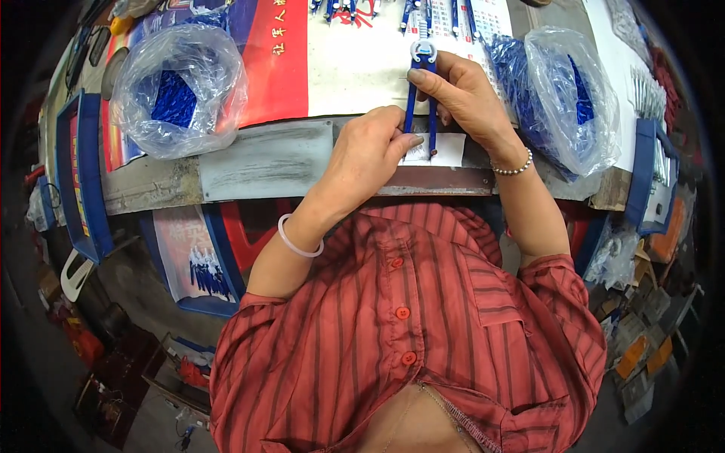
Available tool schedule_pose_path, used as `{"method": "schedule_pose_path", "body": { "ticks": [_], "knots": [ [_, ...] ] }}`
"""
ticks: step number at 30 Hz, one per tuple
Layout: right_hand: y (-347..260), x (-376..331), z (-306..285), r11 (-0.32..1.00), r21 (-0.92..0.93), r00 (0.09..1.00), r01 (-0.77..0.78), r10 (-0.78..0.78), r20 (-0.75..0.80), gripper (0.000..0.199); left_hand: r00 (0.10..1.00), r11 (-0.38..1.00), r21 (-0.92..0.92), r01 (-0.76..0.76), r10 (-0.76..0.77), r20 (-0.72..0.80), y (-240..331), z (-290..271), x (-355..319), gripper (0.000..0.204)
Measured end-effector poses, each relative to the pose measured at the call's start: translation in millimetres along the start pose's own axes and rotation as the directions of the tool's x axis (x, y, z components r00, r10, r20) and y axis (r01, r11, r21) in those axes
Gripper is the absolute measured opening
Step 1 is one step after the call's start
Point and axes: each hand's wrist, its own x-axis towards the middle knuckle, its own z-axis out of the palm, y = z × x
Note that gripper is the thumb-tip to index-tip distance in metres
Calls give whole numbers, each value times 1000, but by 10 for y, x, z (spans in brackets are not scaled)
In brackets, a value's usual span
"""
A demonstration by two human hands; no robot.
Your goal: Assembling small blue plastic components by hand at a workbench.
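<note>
Both hands' fingers pinch a blue compass [421,90] upright on a worn grey workbench [264,162] (cluttered workshop around).

Single head-worn fisheye view, looking steeply down from above onto the near edge of a grey, worn workbench [264,162]. Taken at close range: red striped buttoned shirt [423,332] filling the lower centre, both forearms rising from it toward the bench. Straight bench edges bowed toward the dark circular rim. Floor clutter seen at lower left and lower right. No second view for overlap.
</note>
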Motion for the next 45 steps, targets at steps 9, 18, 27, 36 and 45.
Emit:
{"method": "schedule_pose_path", "body": {
  "ticks": [9, 18, 27, 36, 45],
  "knots": [
    [25, 2, -3, 1000, -1, 1000, 7, -7, -8, 27, 1000, 1000, -20, -7, 8, 15, -29, 2, 9, 19],
    [35, -3, 8, 999, -12, 999, 47, -47, -22, 30, 999, 1000, -7, 21, -21, 36, -19, -10, 8, 19],
    [35, -14, 12, 999, -25, 999, 44, -44, -22, 26, 1000, 999, -50, 13, -11, 29, -59, 12, 5, 18],
    [42, -26, 19, 998, -32, 998, 48, -49, -36, 26, 1000, 1000, -26, 7, -6, 22, -38, 11, -1, 18],
    [13, 6, 18, 995, -8, 994, 102, -102, -48, 34, 1000, 1000, 4, -28, 28, -2, -43, 8, 23, 18]
  ]
}}
